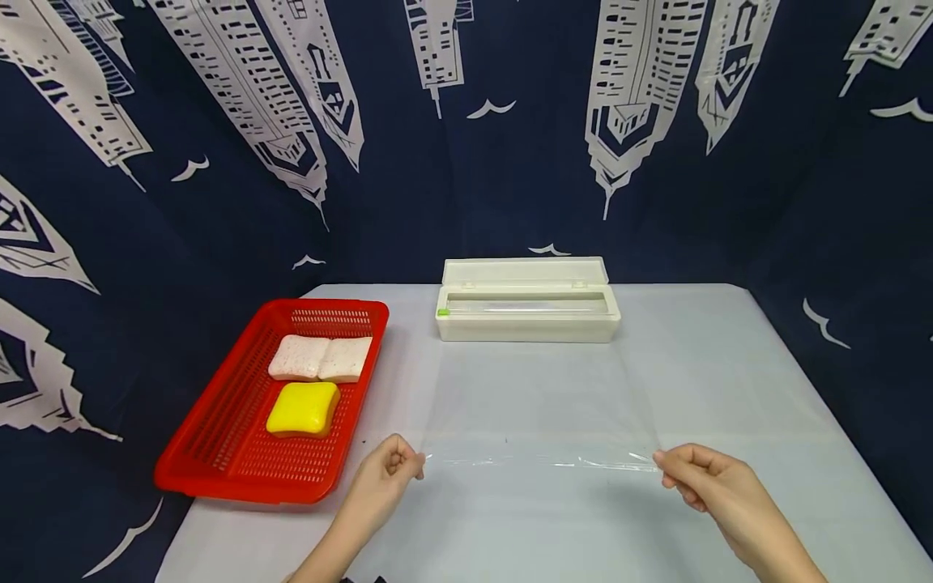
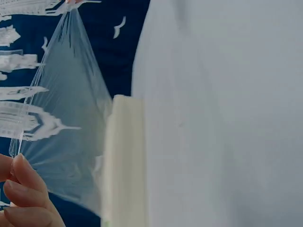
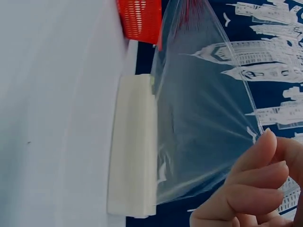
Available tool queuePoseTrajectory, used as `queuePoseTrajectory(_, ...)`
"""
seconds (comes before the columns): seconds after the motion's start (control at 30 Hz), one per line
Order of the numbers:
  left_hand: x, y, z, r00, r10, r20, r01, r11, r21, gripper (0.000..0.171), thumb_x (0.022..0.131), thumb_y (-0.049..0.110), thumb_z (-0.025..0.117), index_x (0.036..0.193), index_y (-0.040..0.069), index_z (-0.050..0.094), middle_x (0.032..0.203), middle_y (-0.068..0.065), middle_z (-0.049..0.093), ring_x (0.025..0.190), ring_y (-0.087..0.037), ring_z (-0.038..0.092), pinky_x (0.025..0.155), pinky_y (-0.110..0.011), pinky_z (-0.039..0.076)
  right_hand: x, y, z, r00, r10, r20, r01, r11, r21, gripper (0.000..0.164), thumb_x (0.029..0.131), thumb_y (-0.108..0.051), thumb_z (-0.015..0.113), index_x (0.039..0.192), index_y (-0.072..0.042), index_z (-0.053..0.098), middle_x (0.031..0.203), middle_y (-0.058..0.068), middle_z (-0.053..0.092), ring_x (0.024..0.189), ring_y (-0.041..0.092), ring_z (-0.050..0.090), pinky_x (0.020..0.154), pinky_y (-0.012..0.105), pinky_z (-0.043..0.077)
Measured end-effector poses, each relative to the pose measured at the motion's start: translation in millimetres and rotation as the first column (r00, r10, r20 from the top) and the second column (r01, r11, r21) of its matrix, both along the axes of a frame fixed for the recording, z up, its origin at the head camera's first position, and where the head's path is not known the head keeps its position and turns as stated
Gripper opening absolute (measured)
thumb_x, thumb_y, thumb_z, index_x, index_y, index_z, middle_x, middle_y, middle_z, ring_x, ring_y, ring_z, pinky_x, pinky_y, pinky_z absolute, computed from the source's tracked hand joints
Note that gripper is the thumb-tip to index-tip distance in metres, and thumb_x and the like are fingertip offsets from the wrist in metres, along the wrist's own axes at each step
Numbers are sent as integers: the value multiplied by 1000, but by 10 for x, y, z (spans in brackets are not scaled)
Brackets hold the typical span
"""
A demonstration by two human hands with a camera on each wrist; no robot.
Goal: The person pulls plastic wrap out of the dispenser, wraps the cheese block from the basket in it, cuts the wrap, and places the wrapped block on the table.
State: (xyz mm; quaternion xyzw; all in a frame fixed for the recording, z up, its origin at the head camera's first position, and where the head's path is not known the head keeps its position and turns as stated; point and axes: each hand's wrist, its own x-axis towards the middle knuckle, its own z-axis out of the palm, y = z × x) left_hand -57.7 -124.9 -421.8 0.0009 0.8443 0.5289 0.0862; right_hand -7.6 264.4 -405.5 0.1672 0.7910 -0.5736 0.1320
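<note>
A sheet of clear plastic wrap stretches out of a white wrap dispenser box whose lid stands up at the back. My left hand pinches one front corner of the sheet between thumb and finger. At the other front corner, my right hand pinches the film the same way. The sheet is held taut above the table, with its front edge showing as a shiny line. In the right wrist view, the plastic wrap slants from the box to the right fingertips.
On the left of the grey-white table stands a red basket. Inside are two white bread-like slices side by side and a yellow block. A dark blue cloth with white building prints hangs behind.
</note>
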Motion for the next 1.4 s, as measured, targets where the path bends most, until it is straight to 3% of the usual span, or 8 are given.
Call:
queuePoseTrajectory(0.1,29,-30,-141,994,-21,110,21,1000,3,20,93,21,61,82,6,57,61,2,46,56,-10,36,52,-22,29,25,-21,-123,996,43,72,-45,999,30,34,95,-43,62,84,-10,60,67,-5,49,64,10,45,63,28,38)
queuePoseTrajectory(0.23,64,-82,-310,981,-51,186,56,998,-23,22,93,23,61,81,5,58,62,2,47,60,-13,39,54,-24,30,41,-26,-345,986,109,126,-121,988,92,37,96,-43,60,83,-7,59,64,-4,46,61,11,43,62,28,37)
queuePoseTrajectory(0.53,7,-77,-674,965,-161,209,189,975,-119,22,92,25,65,80,7,58,64,2,54,62,-14,43,56,-26,33,3,-5,-755,961,252,111,-273,927,257,35,97,-35,56,75,-8,54,64,-3,52,58,9,38,58,26,32)
queuePoseTrajectory(0.73,-69,-67,-865,967,-184,176,221,950,-222,21,89,22,68,77,8,57,63,2,58,61,-14,48,56,-27,36,-56,-78,-975,952,301,55,-298,871,391,34,95,-26,59,67,-10,47,59,-3,46,56,9,37,58,25,34)
queuePoseTrajectory(0.87,-93,-20,-908,974,-170,153,207,937,-282,23,88,19,70,74,8,56,62,1,56,60,-14,48,55,-28,38,-86,-162,-1048,963,265,40,-251,838,485,39,92,-22,64,62,-13,40,55,-4,36,53,9,34,54,22,31)
queuePoseTrajectory(1.0,-100,19,-946,979,-162,123,196,915,-354,23,86,17,71,73,6,56,64,-1,55,61,-16,49,56,-29,40,-114,-208,-1093,969,242,57,-236,824,515,43,91,-21,65,60,-13,37,55,-4,31,53,11,31,53,22,27)
queuePoseTrajectory(1.23,-107,54,-991,987,-129,93,156,895,-419,24,84,16,71,71,8,52,62,-1,50,59,-17,46,55,-29,37,-150,-254,-1123,968,241,75,-244,817,522,39,89,-22,65,60,-12,40,55,-4,34,55,12,34,54,24,28)
queuePoseTrajectory(1.4,-145,77,-976,986,-95,139,145,898,-416,24,86,16,70,72,8,53,62,-3,51,60,-18,47,55,-30,38,-182,-285,-1116,970,230,77,-235,813,532,40,90,-22,64,60,-12,40,54,-4,34,54,12,34,54,24,28)
